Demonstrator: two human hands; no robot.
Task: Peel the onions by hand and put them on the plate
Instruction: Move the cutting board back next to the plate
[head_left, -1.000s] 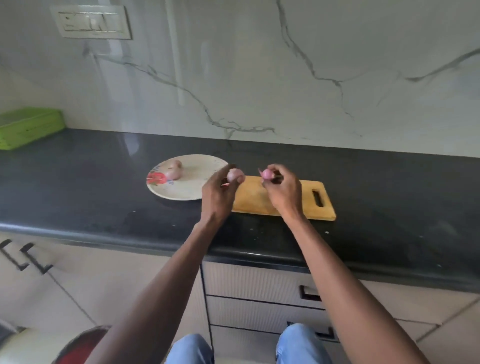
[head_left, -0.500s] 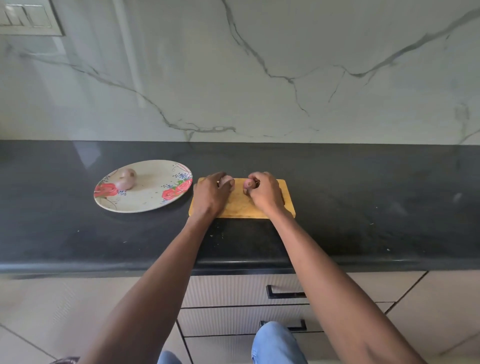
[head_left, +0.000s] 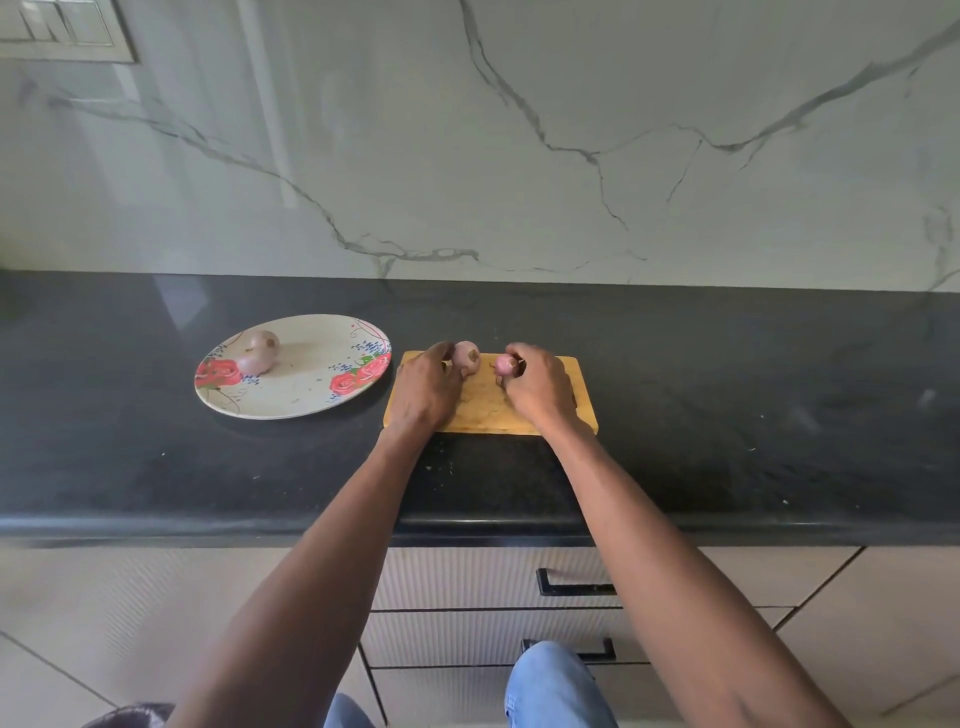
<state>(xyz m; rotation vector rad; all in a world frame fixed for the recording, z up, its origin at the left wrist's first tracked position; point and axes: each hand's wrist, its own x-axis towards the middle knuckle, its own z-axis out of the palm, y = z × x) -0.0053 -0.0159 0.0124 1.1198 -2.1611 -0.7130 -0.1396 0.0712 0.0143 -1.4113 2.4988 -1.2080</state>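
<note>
Head cam looks down on a black stone surface with a marble-look wall behind it. Smack in the middle sits a small wooden cutting board, and both hands are parked over it. The left hand has its fingers curled round a pale pinkish onion at the board's 11 o'clock end; you can see the brown root spot facing the camera. The right hand pinches a smaller, redder onion in its fingertips, just right of the first one. The two onions sit close together but aren't touching. Can't tell if they're resting on the board or held just above it.

Over at 9 o'clock from the board, near it but not touching, there's a floral plate with red roses on the rim. One peeled onion lies on it toward the plate's 10 o'clock side.

Below the surface edge you get ribbed drawer fronts with black handles, and a knee in blue jeans at the bottom. A light switch panel peeks in at the top left corner of the wall.
</note>
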